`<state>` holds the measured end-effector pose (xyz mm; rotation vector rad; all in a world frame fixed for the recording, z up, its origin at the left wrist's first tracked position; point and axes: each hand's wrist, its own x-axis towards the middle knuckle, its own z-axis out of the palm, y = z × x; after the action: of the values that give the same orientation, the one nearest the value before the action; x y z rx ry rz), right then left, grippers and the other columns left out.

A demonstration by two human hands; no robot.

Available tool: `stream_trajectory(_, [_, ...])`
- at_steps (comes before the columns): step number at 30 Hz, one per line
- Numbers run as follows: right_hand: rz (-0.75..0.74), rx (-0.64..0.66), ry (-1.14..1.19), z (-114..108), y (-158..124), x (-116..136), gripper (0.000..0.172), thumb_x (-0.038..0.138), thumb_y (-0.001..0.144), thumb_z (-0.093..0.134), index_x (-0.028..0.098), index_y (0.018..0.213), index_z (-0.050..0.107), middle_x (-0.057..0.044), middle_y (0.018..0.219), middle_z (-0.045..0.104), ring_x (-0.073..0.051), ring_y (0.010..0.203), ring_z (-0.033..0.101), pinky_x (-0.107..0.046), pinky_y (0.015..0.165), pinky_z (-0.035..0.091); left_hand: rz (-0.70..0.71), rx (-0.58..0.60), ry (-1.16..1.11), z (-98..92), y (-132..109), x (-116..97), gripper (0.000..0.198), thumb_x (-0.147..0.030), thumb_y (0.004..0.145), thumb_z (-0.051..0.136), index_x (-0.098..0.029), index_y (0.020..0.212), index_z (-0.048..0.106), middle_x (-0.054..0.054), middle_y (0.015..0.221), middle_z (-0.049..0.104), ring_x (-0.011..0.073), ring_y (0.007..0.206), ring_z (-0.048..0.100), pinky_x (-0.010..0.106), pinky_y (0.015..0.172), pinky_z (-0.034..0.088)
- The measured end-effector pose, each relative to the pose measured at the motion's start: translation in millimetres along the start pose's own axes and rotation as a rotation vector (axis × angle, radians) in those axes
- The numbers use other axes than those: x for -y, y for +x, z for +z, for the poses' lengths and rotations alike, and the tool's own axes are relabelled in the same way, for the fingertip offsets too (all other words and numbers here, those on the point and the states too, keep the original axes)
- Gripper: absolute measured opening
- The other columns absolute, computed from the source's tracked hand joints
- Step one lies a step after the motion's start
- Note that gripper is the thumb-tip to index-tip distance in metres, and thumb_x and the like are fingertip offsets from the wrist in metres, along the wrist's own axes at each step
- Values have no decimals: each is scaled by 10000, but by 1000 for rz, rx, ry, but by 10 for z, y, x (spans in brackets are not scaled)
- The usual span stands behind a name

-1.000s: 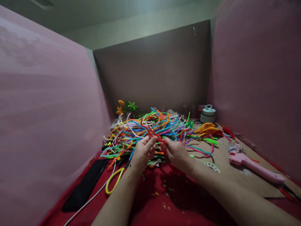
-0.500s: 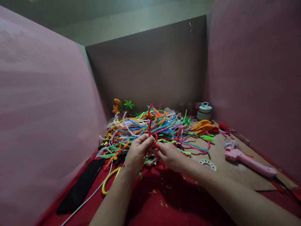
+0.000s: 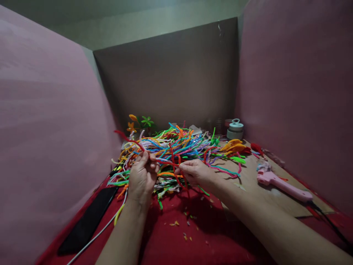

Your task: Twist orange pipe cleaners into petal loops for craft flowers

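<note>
A red pipe cleaner [image 3: 164, 161] runs between my two hands. My left hand [image 3: 142, 173] pinches it, and its free end sticks out up and to the left. With thumb and forefinger, my right hand [image 3: 194, 171] grips the red piece at its other end, where more red lengths cross and hang down. Behind and below the hands spreads a big heap of many-coloured pipe cleaners [image 3: 154, 141]. The fingertips of my right hand partly hide where the red strands meet.
A pink glue gun [image 3: 285, 186] with a black cord lies on a brown board [image 3: 248, 198] at right. A dark phone-like slab [image 3: 88, 221] and white cable [image 3: 95, 235] lie left. Orange petal shapes [image 3: 233, 145] and a pale green lidded container [image 3: 235, 129] stand farther back.
My left hand has moved left, away from my right hand. The red pipe cleaner, upright before, now stretches sideways between them. The view has shifted slightly.
</note>
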<state>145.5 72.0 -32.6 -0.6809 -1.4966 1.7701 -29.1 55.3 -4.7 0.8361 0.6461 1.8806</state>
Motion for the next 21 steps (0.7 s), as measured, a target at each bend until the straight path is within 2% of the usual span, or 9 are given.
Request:
stream_trajectory(2, [34,-78,-85,-29,25,3,253,359,784,476,148,691,582,106,333,228,-51,308,140,-219,359,106,37,-23,-22,-16,16,-25,56,-109,783,558,-147,743,548,-33,574,540,48,394,420,152,330,344])
stream_trajectory(5, [-44,-221,-349,-100,73,-16,207,270,747,496,136,629,600,63,410,368,-55,381,282,-217,411,185,93,-21,-21,-15,11,-57,109,-76,792,536,-157,720,539,-50,538,497,43,368,369,150,318,331])
stream_trajectory(7, [-131,-249,-484,-134,92,-28,209,256,736,507,128,619,623,34,497,463,-64,464,366,-215,458,233,126,1,-9,1,-11,-75,117,-72,800,528,-160,724,538,-52,535,485,43,369,356,156,328,343])
stream_trajectory(9, [-173,-224,-507,-146,93,-29,222,267,741,508,128,620,631,28,529,492,-65,487,385,-212,475,250,154,15,-7,17,-31,-94,124,-68,806,520,-164,729,533,-51,541,483,46,376,357,166,347,364])
stream_trajectory(12, [-99,-175,-349,-150,86,-11,211,268,742,517,132,613,614,64,411,389,-47,376,288,-206,414,198,193,-12,-44,15,-29,-127,149,-54,808,511,-173,720,516,-62,527,460,46,371,346,176,365,373])
stream_trajectory(14, [-43,-152,-133,-165,91,1,203,288,737,544,133,616,595,94,332,282,-43,308,191,-210,367,133,204,-45,-80,-8,-7,-148,165,-39,811,498,-169,709,506,-68,516,443,41,363,336,174,366,363])
stream_trajectory(16, [-53,-141,61,-190,104,11,222,333,738,564,137,635,579,105,302,254,-47,279,155,-212,340,117,177,-62,-123,-39,21,-161,185,-34,825,474,-157,687,491,-68,517,435,33,362,337,168,372,359])
stream_trajectory(18, [-108,-141,215,-214,115,23,234,365,749,559,142,676,568,101,315,298,-52,276,189,-207,334,178,125,-67,-166,-62,43,-163,206,-49,849,441,-145,672,482,-65,520,430,27,365,344,163,385,366])
stream_trajectory(21, [-169,-71,495,-223,110,38,203,337,774,542,137,788,578,76,400,438,-65,316,332,-220,398,329,91,-91,-207,-59,50,-147,222,-69,879,396,-128,688,494,-62,523,432,23,376,360,165,427,404])
